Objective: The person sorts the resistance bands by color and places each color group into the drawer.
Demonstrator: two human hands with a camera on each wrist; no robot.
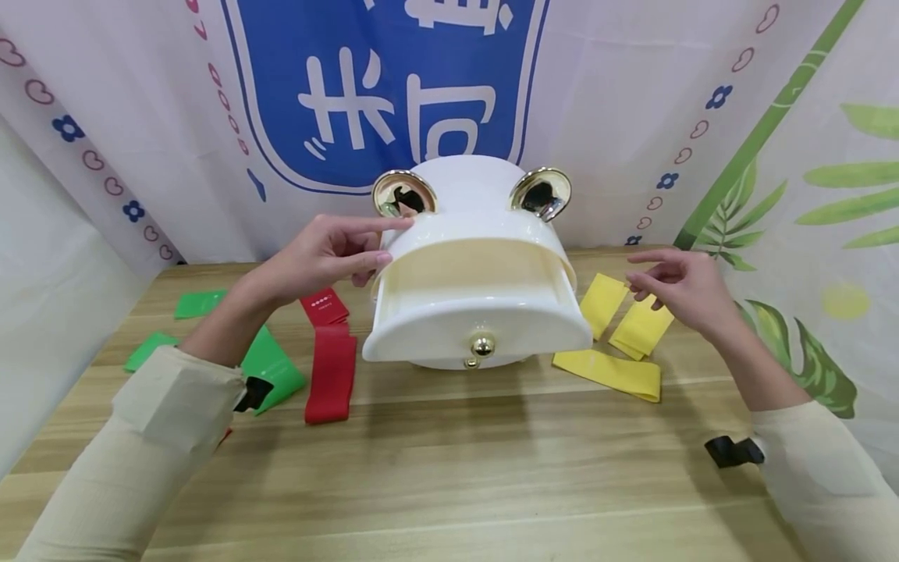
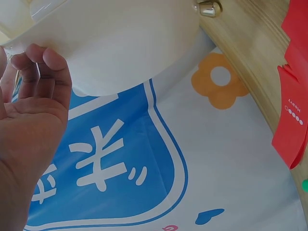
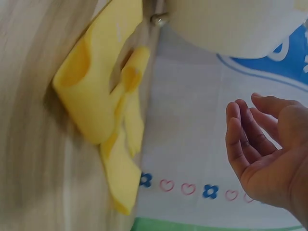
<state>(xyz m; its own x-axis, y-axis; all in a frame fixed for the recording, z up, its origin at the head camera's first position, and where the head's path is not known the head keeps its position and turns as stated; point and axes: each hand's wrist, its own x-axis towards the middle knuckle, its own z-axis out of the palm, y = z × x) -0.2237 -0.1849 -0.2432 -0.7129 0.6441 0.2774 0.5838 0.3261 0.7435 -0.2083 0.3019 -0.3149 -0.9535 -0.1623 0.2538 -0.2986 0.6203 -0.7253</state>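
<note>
A white box (image 1: 467, 226) with two gold-rimmed round eyes stands on the table, its curved front drawer (image 1: 449, 332) pulled out, showing a cream interior. The left hand (image 1: 319, 254) touches the box's upper left side, index finger extended along the top and thumb lower at the rim. Seen in the left wrist view, that hand (image 2: 36, 101) has its other fingers bent beside the white shell (image 2: 120, 43). To the right of the box, the right hand (image 1: 684, 289) hovers over yellow bands (image 1: 642, 324), fingers loosely bent, holding nothing; the right wrist view shows this hand (image 3: 269, 149) too.
Red bands (image 1: 332, 375) and green bands (image 1: 270, 367) lie left of the box on the wooden table (image 1: 449, 499). A third yellow band (image 1: 611, 373) lies nearer the front. Behind the table hangs a printed cloth (image 1: 618, 117).
</note>
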